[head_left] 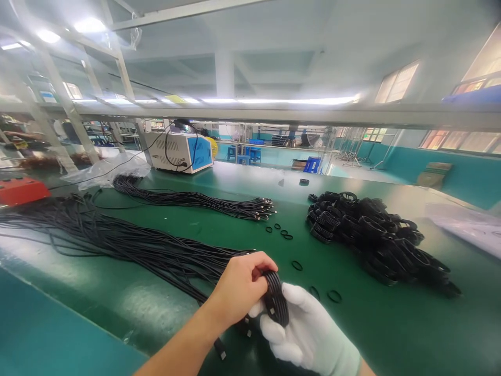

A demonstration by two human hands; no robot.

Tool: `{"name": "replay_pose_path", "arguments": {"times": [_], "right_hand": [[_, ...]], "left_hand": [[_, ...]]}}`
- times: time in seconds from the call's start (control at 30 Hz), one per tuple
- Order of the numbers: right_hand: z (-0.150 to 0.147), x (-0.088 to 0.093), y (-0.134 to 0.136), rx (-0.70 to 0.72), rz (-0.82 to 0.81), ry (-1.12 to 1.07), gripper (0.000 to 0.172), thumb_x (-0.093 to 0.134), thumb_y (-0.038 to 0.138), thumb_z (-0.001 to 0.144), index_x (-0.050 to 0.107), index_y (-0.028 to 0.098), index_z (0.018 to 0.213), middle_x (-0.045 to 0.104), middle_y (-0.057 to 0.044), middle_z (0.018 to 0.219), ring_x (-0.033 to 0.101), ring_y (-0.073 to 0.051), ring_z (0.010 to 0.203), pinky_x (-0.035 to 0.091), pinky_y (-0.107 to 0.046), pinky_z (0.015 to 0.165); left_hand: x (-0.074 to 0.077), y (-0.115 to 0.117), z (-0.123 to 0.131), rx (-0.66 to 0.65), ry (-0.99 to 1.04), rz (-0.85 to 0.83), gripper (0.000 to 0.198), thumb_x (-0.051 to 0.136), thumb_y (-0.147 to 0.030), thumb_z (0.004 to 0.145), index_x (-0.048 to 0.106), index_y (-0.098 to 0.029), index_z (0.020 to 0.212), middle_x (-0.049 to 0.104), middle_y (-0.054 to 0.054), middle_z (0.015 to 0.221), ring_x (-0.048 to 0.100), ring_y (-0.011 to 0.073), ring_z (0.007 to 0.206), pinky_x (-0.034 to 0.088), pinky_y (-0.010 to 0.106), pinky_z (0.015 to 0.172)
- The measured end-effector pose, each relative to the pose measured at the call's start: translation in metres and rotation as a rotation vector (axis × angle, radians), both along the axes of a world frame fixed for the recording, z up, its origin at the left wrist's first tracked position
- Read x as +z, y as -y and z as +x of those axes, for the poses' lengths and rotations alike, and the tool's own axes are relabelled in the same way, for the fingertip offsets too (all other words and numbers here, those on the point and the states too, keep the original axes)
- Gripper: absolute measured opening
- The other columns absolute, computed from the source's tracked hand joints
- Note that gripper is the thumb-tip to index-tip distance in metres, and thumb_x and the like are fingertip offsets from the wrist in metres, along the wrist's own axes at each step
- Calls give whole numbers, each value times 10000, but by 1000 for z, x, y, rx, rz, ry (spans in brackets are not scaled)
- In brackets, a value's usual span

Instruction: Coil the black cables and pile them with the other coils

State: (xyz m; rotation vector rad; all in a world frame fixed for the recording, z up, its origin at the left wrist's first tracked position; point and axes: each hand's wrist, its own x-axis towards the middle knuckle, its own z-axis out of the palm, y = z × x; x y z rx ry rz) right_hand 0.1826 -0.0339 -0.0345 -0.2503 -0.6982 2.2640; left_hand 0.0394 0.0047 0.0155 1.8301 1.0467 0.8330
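Note:
A coiled black cable is held between my two hands above the green table. My bare left hand pinches the coil's upper left side. Wrapped in a white glove, my right hand grips the same coil from the right and below. A small metal plug end shows on the coil's lower side. Under my left forearm runs a long bundle of straight black cables, and a loose plug pokes out near my wrist. Several small black rings lie just beyond my hands.
A heap of coiled black cables sits on the right of the table. Another cable bundle lies farther back. Behind it stand a white and blue machine and a plastic bag. A red box is at the left.

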Motion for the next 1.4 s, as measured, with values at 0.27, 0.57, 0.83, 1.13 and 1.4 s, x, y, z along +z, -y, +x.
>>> {"name": "replay_pose_path", "arguments": {"times": [0.27,0.57,0.83,1.13,1.4], "right_hand": [[-9,-10,-2,-183,14,35,524,421,582,852,586,105,993,615,-81,794,552,-109,527,447,-196,392],[-14,-8,-4,-316,72,375,474,529,518,818,561,92,1024,580,-103,920,613,-173,722,532,-297,571],[-4,-4,-8,-386,235,490,452,651,346,758,477,124,1112,574,-104,1006,605,-187,845,499,-322,706],[-3,2,-1,-327,239,516,449,720,259,698,500,128,1068,594,-97,967,614,-232,860,503,-395,732],[-11,-2,3,-360,166,498,431,755,260,645,549,142,1004,566,-72,955,570,-199,851,512,-391,740]], "left_hand": [[-2,-7,-9,37,-49,-2,234,477,-119,697,651,-180,841,607,-16,694,510,110,612,391,206,556],[4,-21,-23,-107,39,-339,255,657,-242,670,617,-125,894,538,-37,593,541,102,489,432,208,462],[-8,-5,-14,10,161,-383,126,544,-261,763,542,-136,744,567,-17,612,481,62,442,374,167,398],[-25,10,-14,-82,325,-530,87,585,-202,707,522,-142,717,502,-44,556,403,50,463,305,163,433],[-21,17,-10,11,84,-343,134,510,-217,746,444,-171,640,452,-51,586,402,79,545,325,194,500]]}}
